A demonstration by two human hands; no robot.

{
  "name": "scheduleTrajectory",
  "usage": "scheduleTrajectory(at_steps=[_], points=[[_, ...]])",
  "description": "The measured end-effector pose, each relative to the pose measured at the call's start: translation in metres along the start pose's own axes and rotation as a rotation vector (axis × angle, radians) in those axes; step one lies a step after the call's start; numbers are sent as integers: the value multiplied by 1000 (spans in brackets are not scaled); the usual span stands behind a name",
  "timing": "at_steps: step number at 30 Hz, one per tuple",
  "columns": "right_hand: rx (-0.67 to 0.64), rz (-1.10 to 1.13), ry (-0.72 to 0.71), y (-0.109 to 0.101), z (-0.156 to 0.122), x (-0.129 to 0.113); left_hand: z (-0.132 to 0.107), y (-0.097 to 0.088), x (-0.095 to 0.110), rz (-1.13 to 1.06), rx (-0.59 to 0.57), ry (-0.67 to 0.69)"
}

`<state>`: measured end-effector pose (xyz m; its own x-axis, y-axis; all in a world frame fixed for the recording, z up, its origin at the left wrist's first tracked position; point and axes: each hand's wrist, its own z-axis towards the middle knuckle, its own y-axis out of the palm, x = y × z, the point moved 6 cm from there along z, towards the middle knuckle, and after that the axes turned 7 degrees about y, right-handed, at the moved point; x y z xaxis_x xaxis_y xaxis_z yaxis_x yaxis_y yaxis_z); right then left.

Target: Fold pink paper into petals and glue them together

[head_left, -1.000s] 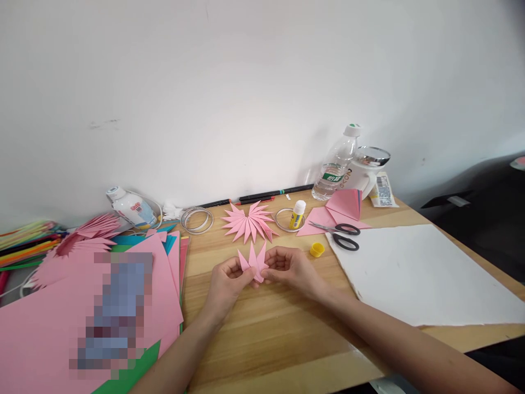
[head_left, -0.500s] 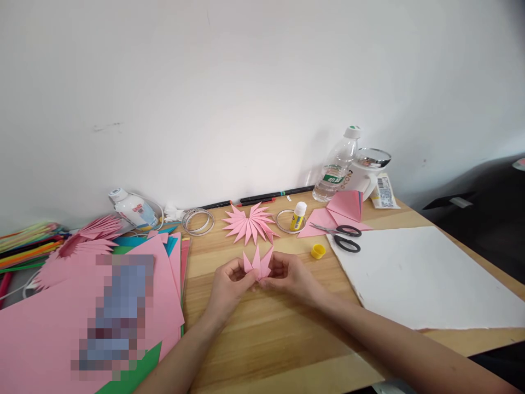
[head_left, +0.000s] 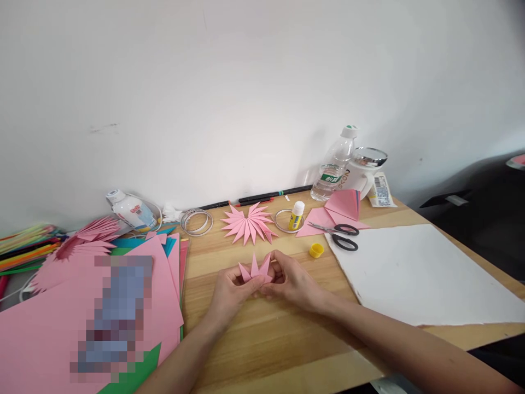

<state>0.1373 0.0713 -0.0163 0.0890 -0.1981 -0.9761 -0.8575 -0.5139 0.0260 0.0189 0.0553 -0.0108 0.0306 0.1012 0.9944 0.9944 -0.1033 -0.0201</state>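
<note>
Between my hands is a small folded piece of pink paper (head_left: 255, 267) with pointed tips standing up. My left hand (head_left: 235, 290) pinches its left side, the thumb lying across the front. On the other side my right hand (head_left: 293, 280) grips the paper with thumb and bent fingers. Part of the paper is hidden behind the fingers. Just beyond lies a larger pink paper star (head_left: 249, 223) with many folded points. A glue stick (head_left: 296, 216) stands uncapped behind my right hand, its yellow cap (head_left: 316, 250) on the table nearer to me.
Scissors (head_left: 345, 236) lie on pink paper and a white board (head_left: 422, 279) at right. Behind are a water bottle (head_left: 333, 169) and a white mug (head_left: 363, 178). Pink sheets (head_left: 49, 334) cover the left side, near a white spray bottle (head_left: 133, 210) and wire rings (head_left: 197, 221).
The folded pink paper has been lowered slightly and its points have spread a little. My left thumb has slid to the right across its front. Both hands keep their hold.
</note>
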Motion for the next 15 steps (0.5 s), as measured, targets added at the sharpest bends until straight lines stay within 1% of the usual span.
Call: scheduleTrajectory(at_steps=[5,7,10,11,12,13,15], points=[[-53,169,27,2,8,8,1,-5,-2,-14,97,-22],[-55,180,1,2,9,8,3,-6,-3,-59,106,-21],[-33,126,-47,0,7,2,4,-7,-4,-141,111,-17],[8,83,-68,-4,6,-1,5,-7,-4,-163,115,-10],[79,26,-94,-11,5,-6,5,-9,-4,-183,124,-2],[178,-38,-124,-20,3,-11,6,-11,-4,-200,135,4],[451,-176,-214,-46,-3,-24,7,-15,-4,-224,167,8]])
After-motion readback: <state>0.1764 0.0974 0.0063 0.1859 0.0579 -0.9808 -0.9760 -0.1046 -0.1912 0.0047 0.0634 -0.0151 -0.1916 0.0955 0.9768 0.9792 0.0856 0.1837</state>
